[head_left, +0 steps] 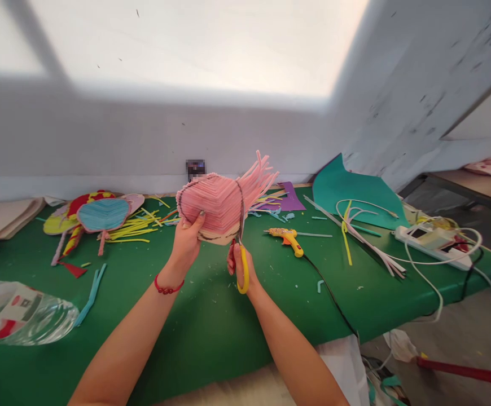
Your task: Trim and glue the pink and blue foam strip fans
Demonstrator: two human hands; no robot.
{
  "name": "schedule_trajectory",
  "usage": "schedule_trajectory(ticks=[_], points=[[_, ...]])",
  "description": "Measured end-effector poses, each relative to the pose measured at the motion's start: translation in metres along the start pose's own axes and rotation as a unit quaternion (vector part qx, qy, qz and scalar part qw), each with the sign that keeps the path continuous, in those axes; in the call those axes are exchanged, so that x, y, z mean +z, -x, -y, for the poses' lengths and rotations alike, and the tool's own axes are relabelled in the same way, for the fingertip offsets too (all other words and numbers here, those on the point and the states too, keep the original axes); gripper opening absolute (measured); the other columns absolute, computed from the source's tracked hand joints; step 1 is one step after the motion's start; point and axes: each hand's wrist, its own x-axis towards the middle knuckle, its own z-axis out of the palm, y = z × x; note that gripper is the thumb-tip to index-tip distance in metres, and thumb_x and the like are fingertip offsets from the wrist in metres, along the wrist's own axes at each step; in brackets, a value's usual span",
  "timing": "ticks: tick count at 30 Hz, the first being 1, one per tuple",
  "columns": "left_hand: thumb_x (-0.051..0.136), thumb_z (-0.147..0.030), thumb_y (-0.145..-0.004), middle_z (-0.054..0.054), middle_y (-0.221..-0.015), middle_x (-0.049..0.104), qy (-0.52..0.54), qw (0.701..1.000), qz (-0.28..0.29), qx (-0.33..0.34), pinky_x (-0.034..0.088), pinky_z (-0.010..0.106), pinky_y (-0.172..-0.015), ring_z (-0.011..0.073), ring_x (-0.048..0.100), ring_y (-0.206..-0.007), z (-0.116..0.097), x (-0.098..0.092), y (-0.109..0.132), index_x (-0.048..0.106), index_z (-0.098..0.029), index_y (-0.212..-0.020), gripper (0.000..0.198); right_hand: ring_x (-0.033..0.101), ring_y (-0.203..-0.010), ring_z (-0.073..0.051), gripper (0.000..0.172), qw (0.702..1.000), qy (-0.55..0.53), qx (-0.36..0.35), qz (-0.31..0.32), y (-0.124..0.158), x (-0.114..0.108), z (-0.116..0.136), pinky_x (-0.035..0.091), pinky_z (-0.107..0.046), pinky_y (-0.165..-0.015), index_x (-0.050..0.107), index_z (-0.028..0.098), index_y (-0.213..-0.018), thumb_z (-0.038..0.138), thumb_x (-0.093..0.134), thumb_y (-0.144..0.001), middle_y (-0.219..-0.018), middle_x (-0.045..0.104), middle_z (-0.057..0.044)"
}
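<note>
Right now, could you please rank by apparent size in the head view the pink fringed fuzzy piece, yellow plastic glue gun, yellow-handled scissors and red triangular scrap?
1. Pink fuzzy piece
2. Glue gun and scissors: too alike to rank, scissors partly hidden
3. Red scrap

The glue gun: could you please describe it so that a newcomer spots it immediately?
On the green table, look just right of the right hand. The yellow glue gun lies there; unlike the yellow-handled scissors, it trails a black cord.

The craft piece (218,206) is pink, chevron-striped; scissor handle (246,272) yellow; table (211,338) green.
</note>
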Motion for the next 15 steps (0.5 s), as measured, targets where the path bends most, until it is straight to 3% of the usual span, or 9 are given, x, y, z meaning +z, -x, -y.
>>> schedule_trajectory(ticks=[7, 15], points=[[0.082, -0.033, -0.063, 0.008, -0.106, 0.072, 0.011, 1.0, -0.009, -0.009, 0.049, 0.04, -0.098, 0.0244, 0.065, -0.105, 0.0001, 0.0036, 0.002, 0.069, -0.018, -0.099, 0.041, 0.025, -0.031, -0.003, 0.063, 0.999, -0.029, 0.031, -0.022, 0.0028, 0.0039, 0.0046, 0.021, -0.016, -0.028, 0.037, 0.022, -0.068, 0.082, 0.053, -0.061, -0.044, 0.032, 0.012], [0.082, -0.032, -0.063, 0.008, -0.106, 0.072, 0.015, 1.0, -0.007, -0.009, 0.05, 0.039, -0.096, 0.024, 0.066, -0.103, 0.0025, 0.0038, 0.0019, 0.068, -0.017, -0.099, 0.041, 0.025, -0.029, -0.003, 0.059, 0.999, -0.009, 0.036, -0.033, 0.0057, 0.0054, 0.0043, 0.022, -0.015, -0.026, 0.039, 0.022, -0.067, 0.078, 0.054, -0.066, -0.04, 0.031, 0.013]])
